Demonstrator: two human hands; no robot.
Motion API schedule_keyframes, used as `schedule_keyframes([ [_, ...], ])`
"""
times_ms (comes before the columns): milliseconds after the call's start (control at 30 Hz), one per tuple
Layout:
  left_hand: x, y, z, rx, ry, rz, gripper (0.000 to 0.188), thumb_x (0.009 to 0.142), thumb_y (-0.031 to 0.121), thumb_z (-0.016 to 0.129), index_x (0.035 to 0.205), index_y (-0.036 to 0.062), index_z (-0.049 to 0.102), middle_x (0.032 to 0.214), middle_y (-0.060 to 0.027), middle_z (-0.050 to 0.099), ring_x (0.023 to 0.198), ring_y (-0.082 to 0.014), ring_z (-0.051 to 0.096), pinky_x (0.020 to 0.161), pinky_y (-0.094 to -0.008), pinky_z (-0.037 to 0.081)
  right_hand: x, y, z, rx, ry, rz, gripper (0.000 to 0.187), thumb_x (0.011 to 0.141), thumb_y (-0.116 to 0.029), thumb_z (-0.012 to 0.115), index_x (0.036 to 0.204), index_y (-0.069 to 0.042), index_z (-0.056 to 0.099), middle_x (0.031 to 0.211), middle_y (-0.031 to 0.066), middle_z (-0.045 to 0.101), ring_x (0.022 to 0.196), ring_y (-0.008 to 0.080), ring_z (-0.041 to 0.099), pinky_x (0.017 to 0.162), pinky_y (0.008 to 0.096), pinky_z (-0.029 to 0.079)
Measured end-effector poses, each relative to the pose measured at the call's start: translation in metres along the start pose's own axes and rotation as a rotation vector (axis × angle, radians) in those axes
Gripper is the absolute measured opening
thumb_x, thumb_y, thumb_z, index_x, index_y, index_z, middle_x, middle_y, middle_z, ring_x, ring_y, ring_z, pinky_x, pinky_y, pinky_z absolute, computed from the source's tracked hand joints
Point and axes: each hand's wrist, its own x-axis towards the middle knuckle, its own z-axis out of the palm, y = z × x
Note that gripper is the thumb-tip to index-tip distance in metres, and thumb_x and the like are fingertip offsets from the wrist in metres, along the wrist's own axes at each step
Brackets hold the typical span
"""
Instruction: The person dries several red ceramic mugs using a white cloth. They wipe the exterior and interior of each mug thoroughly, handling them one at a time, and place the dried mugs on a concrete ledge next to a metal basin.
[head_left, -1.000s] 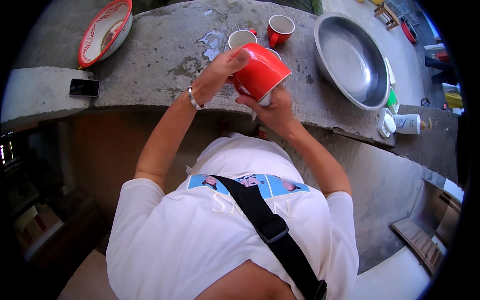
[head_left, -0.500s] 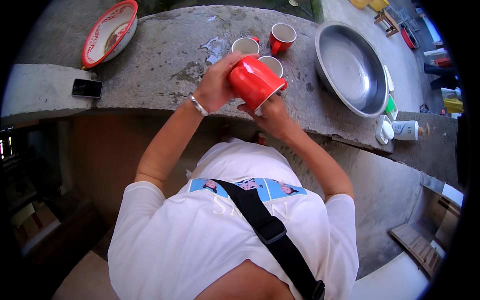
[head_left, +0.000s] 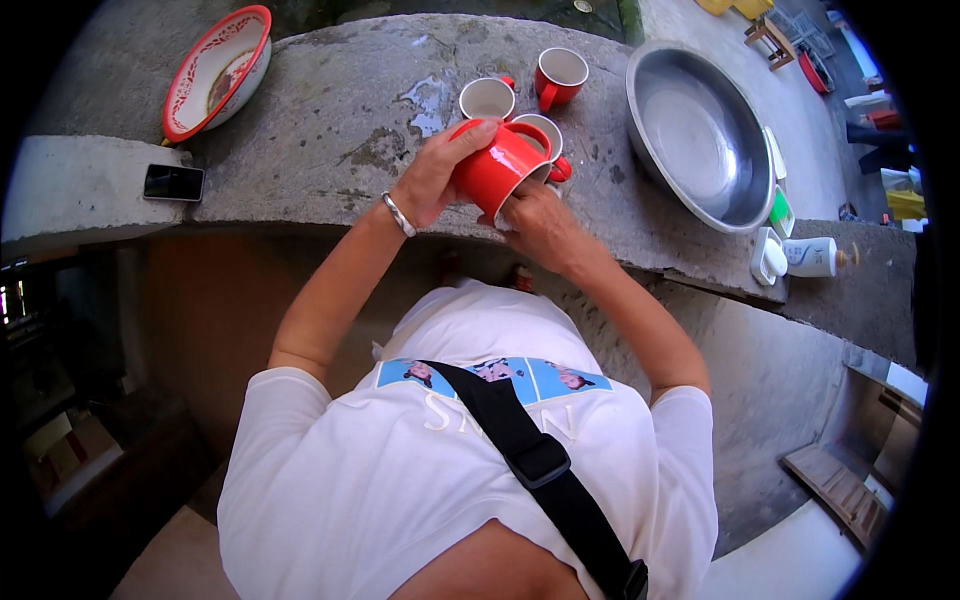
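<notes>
My left hand [head_left: 438,172], wearing a silver bangle, is closed around the side of a red mug [head_left: 488,170], tilted with its pale mouth toward my right hand. The mug's handle points up and away. My right hand [head_left: 545,228] has its fingers inside the mouth, where they are partly hidden. A bit of white, seemingly a cloth, shows under those fingers at the rim. Just beyond stand three more red mugs with white insides: one at the left [head_left: 488,100], one farther back [head_left: 561,72], and one partly covered by the held mug [head_left: 543,127].
Everything stands on a rough concrete ledge [head_left: 330,120] with wet patches. A large metal basin [head_left: 700,140] is at right, with a white pump bottle [head_left: 810,257] and a green-and-white brush [head_left: 781,210] near it. A red-rimmed enamel basin [head_left: 190,105] and a phone [head_left: 174,182] lie left.
The held mug has turned in my left hand, bringing its handle to the upper side. My right hand's fingers have moved left and into the mouth.
</notes>
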Motion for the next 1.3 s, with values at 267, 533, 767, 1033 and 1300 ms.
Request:
schedule_keyframes([
  [267,-0.007,-0.004,0.006,0.055,0.096,-0.090,0.048,0.093,0.041,0.048,0.121,0.0031,0.052,0.106,-0.0068,0.061,0.094,-0.0122,0.060,0.080,-0.0276,0.051,0.011,-0.039,-0.022,-0.223,-0.014,0.127,0.053,0.063,-0.015,0.078,0.109,0.000,0.057,0.112,0.0202,0.052,0.107,0.0353,0.050,0.090,0.0439,0.042],
  [533,0.001,-0.020,-0.002,-0.015,0.249,0.267,0.047,0.088,0.041,0.057,0.114,0.0024,0.056,0.103,-0.0081,0.061,0.087,-0.0131,0.062,0.074,-0.0274,0.053,0.006,-0.016,-0.049,1.006,0.017,0.609,0.046,0.072,-0.012,0.075,0.113,-0.001,0.056,0.107,0.0155,0.060,0.101,0.0249,0.058,0.087,0.0353,0.046],
  [767,0.011,-0.017,-0.007,0.019,0.380,0.375,0.045,0.090,0.037,0.055,0.121,0.0053,0.050,0.109,-0.0081,0.059,0.094,-0.0162,0.061,0.078,-0.0300,0.053,0.009,-0.047,-0.045,0.941,0.681,0.244,0.041,0.094,-0.029,0.045,0.122,-0.001,0.053,0.130,0.0188,0.045,0.121,0.0300,0.045,0.100,0.0417,0.038],
  [1033,0.015,-0.044,0.025,-0.017,0.295,0.516,0.040,0.094,0.027,0.051,0.126,0.0035,0.046,0.122,-0.0073,0.053,0.108,-0.0157,0.052,0.092,-0.0284,0.043,0.035,-0.019,-0.010,0.110,0.760,0.210,0.031,0.091,-0.009,0.049,0.120,-0.003,0.056,0.131,0.0222,0.042,0.119,0.0356,0.042,0.104,0.0416,0.030],
  [1300,0.014,-0.030,0.021,0.676,0.531,0.891,0.061,0.077,0.028,0.072,0.125,0.0021,0.044,0.113,-0.0130,0.052,0.102,-0.0208,0.052,0.087,-0.0329,0.045,0.048,0.002,-0.026,1.325,0.810,0.891,0.038,0.095,-0.022,0.042,0.124,0.003,0.045,0.114,0.0116,0.054,0.099,0.0150,0.053,0.087,0.0295,0.044],
])
